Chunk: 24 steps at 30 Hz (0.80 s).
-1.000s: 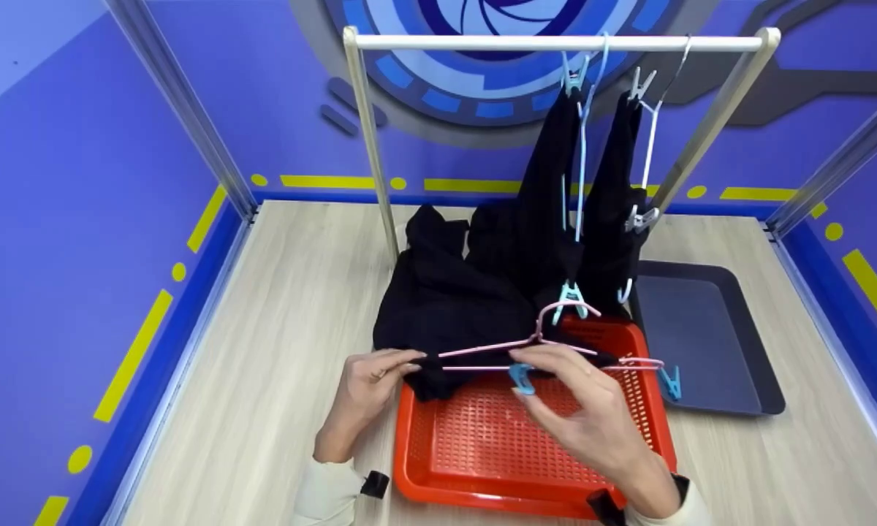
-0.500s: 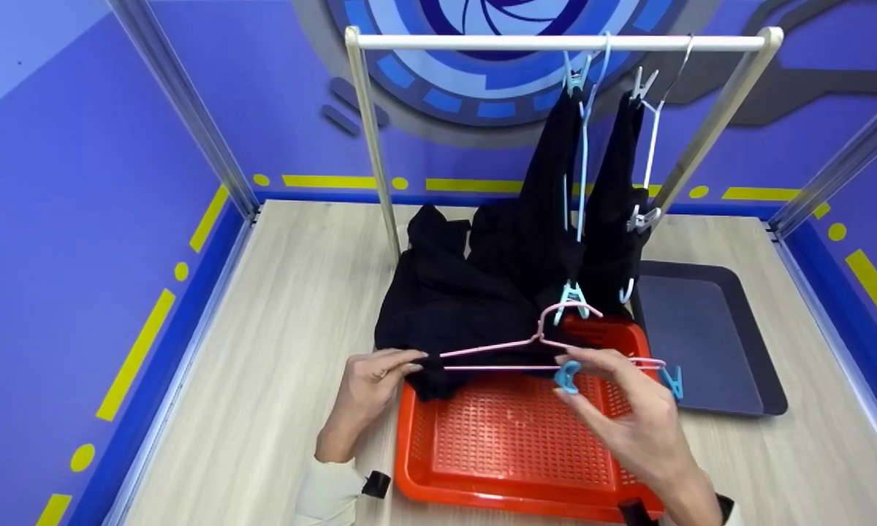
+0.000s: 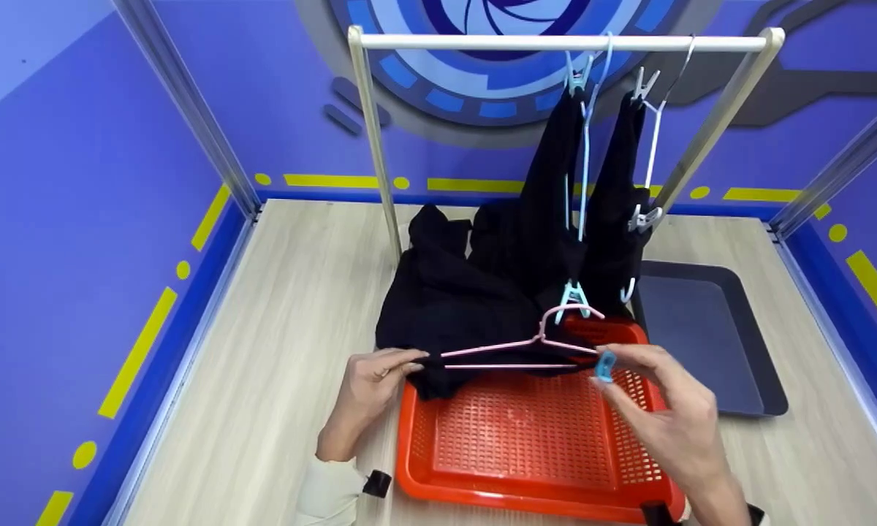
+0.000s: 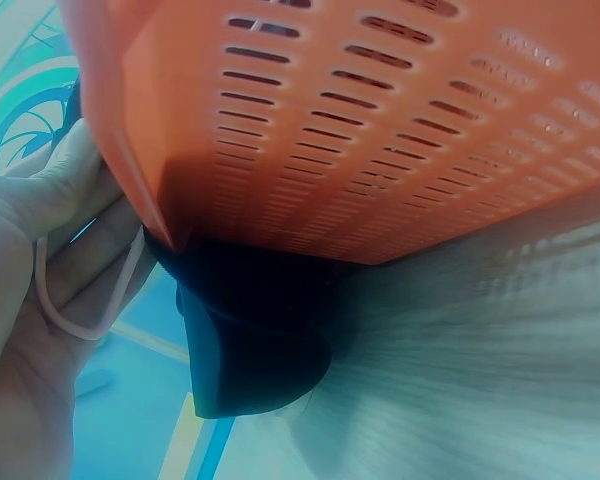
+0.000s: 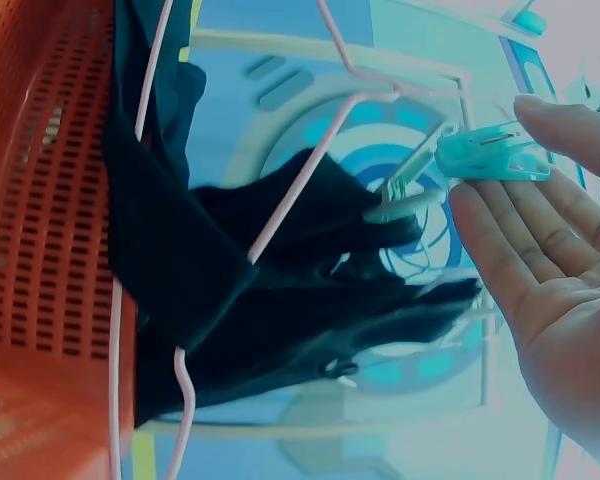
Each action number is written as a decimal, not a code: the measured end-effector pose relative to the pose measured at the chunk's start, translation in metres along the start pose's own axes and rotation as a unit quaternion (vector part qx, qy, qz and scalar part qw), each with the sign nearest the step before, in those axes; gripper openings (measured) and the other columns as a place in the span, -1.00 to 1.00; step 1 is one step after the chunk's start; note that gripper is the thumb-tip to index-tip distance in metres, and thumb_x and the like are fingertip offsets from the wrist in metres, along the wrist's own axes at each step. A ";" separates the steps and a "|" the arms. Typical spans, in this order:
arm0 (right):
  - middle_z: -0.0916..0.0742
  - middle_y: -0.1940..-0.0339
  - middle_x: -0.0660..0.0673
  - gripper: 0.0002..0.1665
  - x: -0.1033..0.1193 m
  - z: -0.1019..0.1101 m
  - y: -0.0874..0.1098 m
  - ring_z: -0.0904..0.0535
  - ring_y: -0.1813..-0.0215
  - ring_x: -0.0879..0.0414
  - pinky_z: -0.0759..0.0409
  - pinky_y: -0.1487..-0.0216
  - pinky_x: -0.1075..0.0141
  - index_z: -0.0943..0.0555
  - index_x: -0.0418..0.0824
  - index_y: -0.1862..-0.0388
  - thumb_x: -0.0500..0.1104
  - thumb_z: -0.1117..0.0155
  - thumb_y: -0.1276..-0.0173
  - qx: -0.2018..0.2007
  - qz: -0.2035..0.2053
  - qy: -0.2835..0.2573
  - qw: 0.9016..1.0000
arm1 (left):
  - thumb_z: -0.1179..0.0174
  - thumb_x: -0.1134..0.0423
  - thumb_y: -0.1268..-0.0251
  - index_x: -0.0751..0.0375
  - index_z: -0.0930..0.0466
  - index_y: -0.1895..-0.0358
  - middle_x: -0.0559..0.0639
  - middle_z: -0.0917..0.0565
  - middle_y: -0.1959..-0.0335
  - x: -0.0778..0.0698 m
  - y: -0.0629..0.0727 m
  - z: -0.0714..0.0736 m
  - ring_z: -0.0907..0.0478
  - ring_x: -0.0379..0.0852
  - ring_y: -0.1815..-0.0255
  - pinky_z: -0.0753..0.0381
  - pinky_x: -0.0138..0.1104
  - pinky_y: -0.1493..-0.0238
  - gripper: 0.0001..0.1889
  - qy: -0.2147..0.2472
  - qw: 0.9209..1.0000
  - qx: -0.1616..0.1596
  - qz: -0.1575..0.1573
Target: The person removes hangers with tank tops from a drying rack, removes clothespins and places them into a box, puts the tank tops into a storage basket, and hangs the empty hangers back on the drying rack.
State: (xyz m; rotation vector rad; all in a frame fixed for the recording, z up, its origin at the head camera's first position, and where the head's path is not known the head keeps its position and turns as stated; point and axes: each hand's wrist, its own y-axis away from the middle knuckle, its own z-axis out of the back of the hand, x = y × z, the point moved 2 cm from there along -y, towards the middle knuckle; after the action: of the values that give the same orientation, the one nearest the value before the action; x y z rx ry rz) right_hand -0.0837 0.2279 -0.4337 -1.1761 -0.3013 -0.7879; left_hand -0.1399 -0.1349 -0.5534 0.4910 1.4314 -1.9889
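Observation:
My left hand (image 3: 371,383) pinches a bunched black garment (image 3: 453,307) at the left end of a pink hanger (image 3: 490,346). In the left wrist view, the hanger's looped end (image 4: 80,325) shows beside my fingers. The garment lies over the back of the red basket (image 3: 526,500), partly behind the hanger. My right hand (image 3: 669,413) holds a blue clothespin (image 3: 605,367) between thumb and fingers, near the hanger's right side. That clothespin (image 5: 490,153) appears apart from the cloth in the right wrist view. The hanger's right end is hidden behind my right hand in the head view.
A white-barred rack (image 3: 482,42) stands at the back. Black clothes hang from it on a blue hanger (image 3: 585,168) and a white hanger (image 3: 654,146), held by clothespins. A dark grey tray (image 3: 764,358) lies right of the basket.
My right hand has moved right along the hanger with the blue clothespin. Another blue clothespin, seen earlier at the hanger's right end, is now out of sight. My left hand stays put.

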 end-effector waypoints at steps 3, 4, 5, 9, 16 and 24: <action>-0.76 0.06 -0.40 -0.53 0.001 0.010 -0.002 -0.73 -0.05 0.16 -0.66 -0.11 0.42 -0.67 -0.56 -0.06 -0.26 -0.60 -0.32 -0.008 -0.011 0.007 1.000 | -0.46 0.62 -0.16 0.29 -0.86 0.08 0.04 -0.85 0.21 0.001 0.001 -0.001 -0.81 -0.02 0.24 -0.72 -0.41 0.15 -0.72 -0.001 1.000 -0.001 0.000; -0.75 0.06 -0.42 -0.52 0.002 0.013 -0.003 -0.73 -0.05 0.16 -0.66 -0.11 0.43 -0.66 -0.57 -0.06 -0.25 -0.59 -0.34 -0.010 -0.016 0.011 1.000 | -0.46 0.62 -0.16 0.29 -0.86 0.08 0.05 -0.85 0.21 0.001 0.001 -0.001 -0.81 -0.01 0.24 -0.72 -0.40 0.15 -0.72 -0.002 1.000 -0.002 -0.001; -0.75 0.06 -0.42 -0.50 0.003 0.016 -0.004 -0.73 -0.04 0.16 -0.66 -0.10 0.43 -0.65 -0.59 -0.06 -0.23 -0.59 -0.35 -0.015 -0.019 0.015 1.000 | -0.47 0.62 -0.15 0.29 -0.86 0.08 0.05 -0.85 0.21 0.001 0.001 -0.001 -0.81 -0.01 0.24 -0.73 -0.40 0.15 -0.71 -0.004 1.000 -0.002 -0.002; -0.75 0.05 -0.38 -0.25 0.005 0.027 -0.007 -0.72 -0.02 0.17 -0.65 -0.09 0.45 -0.65 -0.60 -0.09 0.14 -0.42 -0.42 -0.032 -0.039 0.034 0.998 | -0.47 0.61 -0.15 0.28 -0.86 0.08 0.04 -0.85 0.21 0.001 0.001 0.000 -0.81 -0.02 0.25 -0.72 -0.40 0.16 -0.71 -0.006 1.000 -0.003 0.000; -0.76 0.02 -0.31 -0.55 -0.006 0.039 -0.006 -0.72 -0.02 0.19 -0.65 -0.09 0.45 -0.65 -0.60 -0.11 -0.56 -0.53 -0.24 -0.051 -0.058 0.058 0.995 | -0.47 0.63 -0.14 0.29 -0.86 0.09 0.06 -0.85 0.22 0.001 0.000 0.000 -0.81 -0.02 0.27 -0.71 -0.42 0.20 -0.70 0.000 1.000 -0.004 -0.003; -0.75 0.00 -0.15 -0.35 -0.042 0.055 0.004 -0.68 0.02 0.40 -0.58 -0.07 0.61 -0.67 -0.49 -0.17 -0.72 -0.52 -0.05 -0.075 -0.137 0.126 0.980 | -0.47 0.66 -0.11 0.32 -0.85 0.09 0.08 -0.84 0.22 0.001 0.000 -0.001 -0.82 0.02 0.26 -0.74 -0.38 0.19 -0.69 -0.006 1.000 -0.004 -0.016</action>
State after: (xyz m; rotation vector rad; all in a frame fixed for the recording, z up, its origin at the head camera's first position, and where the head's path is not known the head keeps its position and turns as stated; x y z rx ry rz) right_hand -0.1005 0.2950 -0.4404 -1.1731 -0.1969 -1.2083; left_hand -0.1406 -0.1344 -0.5542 0.4544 1.4482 -2.0066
